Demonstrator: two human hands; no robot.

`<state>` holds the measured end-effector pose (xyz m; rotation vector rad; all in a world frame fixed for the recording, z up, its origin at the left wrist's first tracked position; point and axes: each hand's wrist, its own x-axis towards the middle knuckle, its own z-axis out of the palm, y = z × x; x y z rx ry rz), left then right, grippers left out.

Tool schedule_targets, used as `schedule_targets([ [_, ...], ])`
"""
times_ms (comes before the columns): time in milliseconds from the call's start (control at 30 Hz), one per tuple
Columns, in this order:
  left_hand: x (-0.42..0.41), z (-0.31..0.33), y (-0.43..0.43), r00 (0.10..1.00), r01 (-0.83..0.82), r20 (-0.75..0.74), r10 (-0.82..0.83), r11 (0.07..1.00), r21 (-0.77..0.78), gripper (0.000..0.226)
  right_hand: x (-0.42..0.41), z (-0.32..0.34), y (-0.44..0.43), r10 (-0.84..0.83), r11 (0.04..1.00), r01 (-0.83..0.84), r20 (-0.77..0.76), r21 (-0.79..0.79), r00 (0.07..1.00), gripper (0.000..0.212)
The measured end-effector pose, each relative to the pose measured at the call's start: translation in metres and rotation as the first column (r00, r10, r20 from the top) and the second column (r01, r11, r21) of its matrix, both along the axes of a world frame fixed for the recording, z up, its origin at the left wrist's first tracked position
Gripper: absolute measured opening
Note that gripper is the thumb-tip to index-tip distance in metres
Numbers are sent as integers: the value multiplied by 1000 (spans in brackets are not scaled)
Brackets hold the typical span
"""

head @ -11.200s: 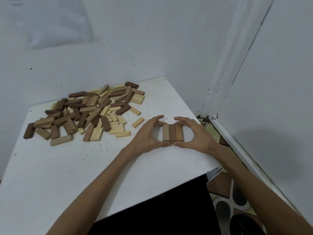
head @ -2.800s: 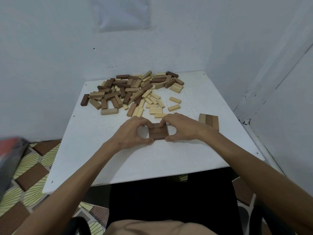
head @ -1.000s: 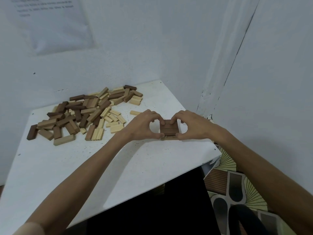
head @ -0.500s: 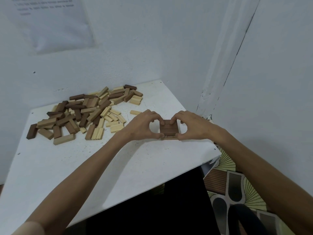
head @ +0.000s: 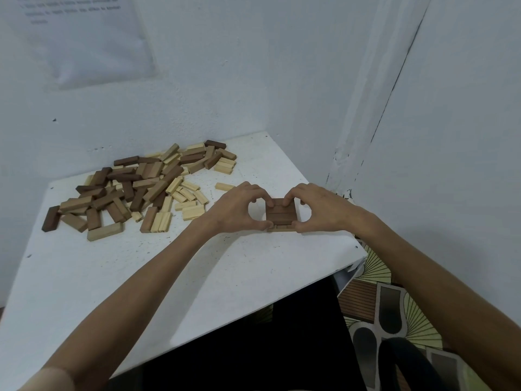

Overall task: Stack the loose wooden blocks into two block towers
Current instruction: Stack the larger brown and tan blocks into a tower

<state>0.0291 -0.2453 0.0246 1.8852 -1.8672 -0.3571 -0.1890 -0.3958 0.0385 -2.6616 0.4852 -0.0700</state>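
A low block stack (head: 280,213) of two layers stands near the right edge of the white table (head: 141,272); its top layer is three brown blocks laid crosswise over a lighter layer. My left hand (head: 239,210) pinches the stack's left side with thumb and fingertips. My right hand (head: 318,208) pinches its right side the same way. A big pile of loose light and dark wooden blocks (head: 135,190) lies at the table's back left. No second stack is in view.
A single light block (head: 224,186) lies just behind my left hand. Walls close the table in at the back and right. Beyond the table's right front corner the patterned floor (head: 394,306) shows.
Earlier both hands squared a three-block layer, then another nearer the middle. Over the last second both hands have stayed on the two-layer stack with almost no movement.
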Motion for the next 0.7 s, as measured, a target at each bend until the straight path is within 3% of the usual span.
schedule_targets([
  [267, 3, -4, 0, 998, -1, -56, 2, 1000, 26, 48, -1, -2, 0, -2, 999, 3, -22, 39, 1000, 45],
  [700, 2, -7, 3, 988, -41, -145, 47, 998, 43, 63, 1, -3, 3, -45, 998, 46, -25, 36, 999, 75],
])
